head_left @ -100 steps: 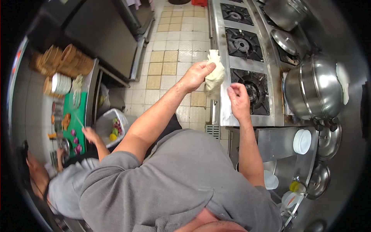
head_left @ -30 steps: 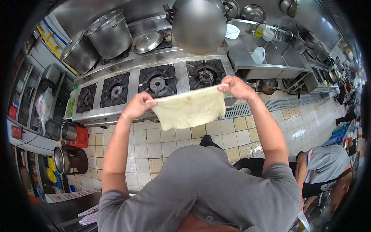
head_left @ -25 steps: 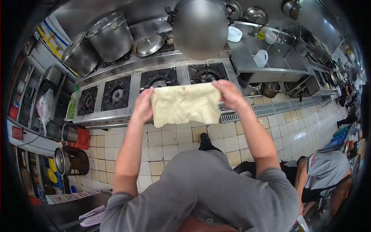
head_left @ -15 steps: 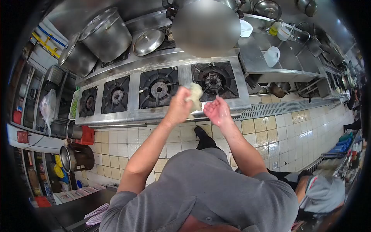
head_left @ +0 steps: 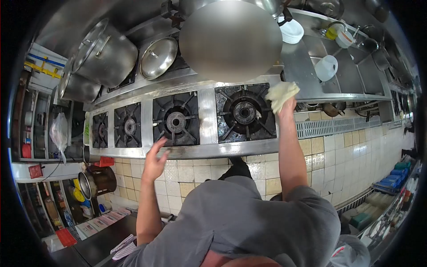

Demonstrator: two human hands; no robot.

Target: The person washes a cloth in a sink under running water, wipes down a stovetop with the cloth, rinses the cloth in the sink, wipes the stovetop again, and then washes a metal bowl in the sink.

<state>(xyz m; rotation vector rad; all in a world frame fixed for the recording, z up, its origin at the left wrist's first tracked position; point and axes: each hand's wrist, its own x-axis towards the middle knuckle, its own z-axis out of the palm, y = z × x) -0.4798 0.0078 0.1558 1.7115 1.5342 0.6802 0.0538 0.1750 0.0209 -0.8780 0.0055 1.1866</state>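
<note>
A pale yellow cloth (head_left: 282, 94) is gripped in my right hand (head_left: 289, 108), at the right end of the stove beside the largest burner (head_left: 244, 112). Part of the cloth reaches over that burner's edge. My left hand (head_left: 155, 162) holds nothing; its fingers are apart near the stove's front edge, just below another burner (head_left: 176, 121). Both burners have black grates and no pot on them.
Large steel pots (head_left: 106, 55) and a round lid (head_left: 159, 58) stand behind the burners. To the right, a steel sink counter (head_left: 307, 86) bears a white plastic jug (head_left: 326, 68). A grey blur hides the back middle. Someone in grey (head_left: 353, 251) is at lower right.
The cloth has passed from my left hand to my right. My right hand has moved right and away from me; my left has swung left, empty. The view has shifted slightly.
</note>
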